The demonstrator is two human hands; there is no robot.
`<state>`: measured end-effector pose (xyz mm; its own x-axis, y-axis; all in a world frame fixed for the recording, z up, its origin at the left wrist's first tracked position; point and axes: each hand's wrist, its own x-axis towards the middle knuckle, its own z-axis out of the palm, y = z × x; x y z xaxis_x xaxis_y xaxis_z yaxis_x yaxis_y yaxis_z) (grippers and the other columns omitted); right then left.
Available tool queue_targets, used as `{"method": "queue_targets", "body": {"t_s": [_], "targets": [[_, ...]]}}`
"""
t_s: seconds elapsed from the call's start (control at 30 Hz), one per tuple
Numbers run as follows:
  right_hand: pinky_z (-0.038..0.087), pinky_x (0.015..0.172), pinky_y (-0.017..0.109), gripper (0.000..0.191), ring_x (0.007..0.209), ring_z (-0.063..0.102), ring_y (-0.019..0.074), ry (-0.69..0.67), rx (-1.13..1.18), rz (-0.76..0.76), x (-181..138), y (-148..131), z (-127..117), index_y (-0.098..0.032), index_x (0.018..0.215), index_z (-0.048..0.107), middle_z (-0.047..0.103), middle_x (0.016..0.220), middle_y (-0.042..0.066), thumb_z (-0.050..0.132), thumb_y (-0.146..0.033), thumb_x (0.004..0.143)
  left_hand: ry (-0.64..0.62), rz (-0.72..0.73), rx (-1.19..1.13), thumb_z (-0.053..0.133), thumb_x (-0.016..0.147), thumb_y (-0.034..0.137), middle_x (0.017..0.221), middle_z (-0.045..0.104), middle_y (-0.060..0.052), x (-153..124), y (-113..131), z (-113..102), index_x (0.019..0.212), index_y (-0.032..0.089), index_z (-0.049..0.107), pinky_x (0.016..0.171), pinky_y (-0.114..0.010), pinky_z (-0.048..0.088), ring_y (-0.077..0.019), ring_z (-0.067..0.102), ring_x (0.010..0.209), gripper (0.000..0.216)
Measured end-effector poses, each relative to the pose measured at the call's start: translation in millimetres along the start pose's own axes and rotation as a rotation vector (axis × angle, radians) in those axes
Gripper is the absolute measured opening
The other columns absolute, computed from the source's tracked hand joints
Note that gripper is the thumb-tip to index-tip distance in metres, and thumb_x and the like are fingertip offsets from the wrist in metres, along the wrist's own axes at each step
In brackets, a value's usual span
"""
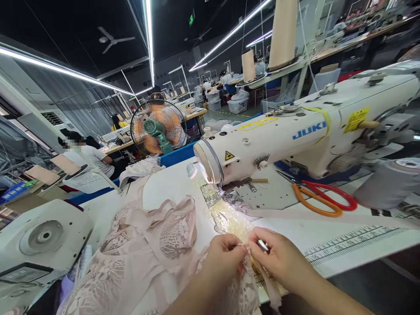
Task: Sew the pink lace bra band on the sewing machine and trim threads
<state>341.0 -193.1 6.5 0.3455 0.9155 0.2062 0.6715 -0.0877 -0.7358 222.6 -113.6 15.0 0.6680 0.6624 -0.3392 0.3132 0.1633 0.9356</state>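
I saw the left hand (pixel 226 257) and right hand (pixel 284 259) pinching lace (pixel 242 291); the latter also held metal (pixel 263 245). Scissors (pixel 333 213) lay nearby.

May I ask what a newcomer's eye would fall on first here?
Probably the white JUKI sewing machine, stretching across the right side. Next come the red-and-orange scissors lying in front of it, then, at bottom centre, the left hand and right hand pinching pale lace fabric.

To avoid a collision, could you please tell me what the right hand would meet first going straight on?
The right hand would probably meet the left hand first, though exact depth is unclear.
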Motion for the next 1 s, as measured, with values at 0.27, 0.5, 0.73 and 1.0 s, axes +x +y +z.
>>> {"method": "queue_targets", "body": {"t_s": [0.27, 0.5, 0.73, 1.0], "targets": [[0.031, 0.051, 0.026, 0.021, 0.058, 0.052, 0.0157, -0.049, -0.34, -0.29, 0, 4, -6, -0.021, 0.065, 0.052, 0.056, 0.064, 0.001, 0.041, -0.02, 0.082, 0.015, 0.03, 0.092, 0.049, 0.06, 0.022, 0.032, 0.036, 0.008, 1, -3, 1, 0.052, 0.019, 0.047, 0.033, -0.02, 0.021, -0.0068, 0.032, 0.029, 0.009], [0.031, 0.049, 0.025, 0.018, 0.054, 0.049, 0.0145, 0.046, -0.214, -0.194, 0, -4, 3, -0.021, 0.06, 0.043, 0.053, 0.06, 0.0, 0.038, -0.018, 0.077, 0.026, 0.052, 0.062, 0.05, 0.059, 0.023, 0.037, 0.036, 0.007, 0, -1, 2, 0.052, 0.017, 0.048, 0.036, -0.02, 0.02, -0.005, 0.031, 0.034, 0.01], [0.032, 0.047, 0.022, 0.019, 0.052, 0.041, 0.0118, -0.151, 0.223, 0.04, 3, -2, -3, -0.021, 0.061, 0.046, 0.045, 0.056, -0.005, 0.04, -0.027, 0.078, -0.018, -0.015, 0.004, 0.057, 0.06, 0.03, 0.03, 0.036, 0.009, 0, -3, -1, 0.052, 0.018, 0.047, 0.033, -0.02, 0.02, -0.0052, 0.029, 0.028, 0.017], [0.04, 0.058, 0.025, 0.026, 0.062, 0.052, 0.0152, -0.177, 0.423, 0.102, -2, 7, -10, -0.02, 0.069, 0.054, 0.055, 0.064, -0.002, 0.039, -0.036, 0.082, -0.051, -0.027, -0.04, 0.058, 0.064, 0.03, 0.031, 0.041, 0.007, 1, -2, -4, 0.058, 0.017, 0.052, 0.033, -0.018, 0.019, -0.0044, 0.029, 0.027, 0.016]]}}
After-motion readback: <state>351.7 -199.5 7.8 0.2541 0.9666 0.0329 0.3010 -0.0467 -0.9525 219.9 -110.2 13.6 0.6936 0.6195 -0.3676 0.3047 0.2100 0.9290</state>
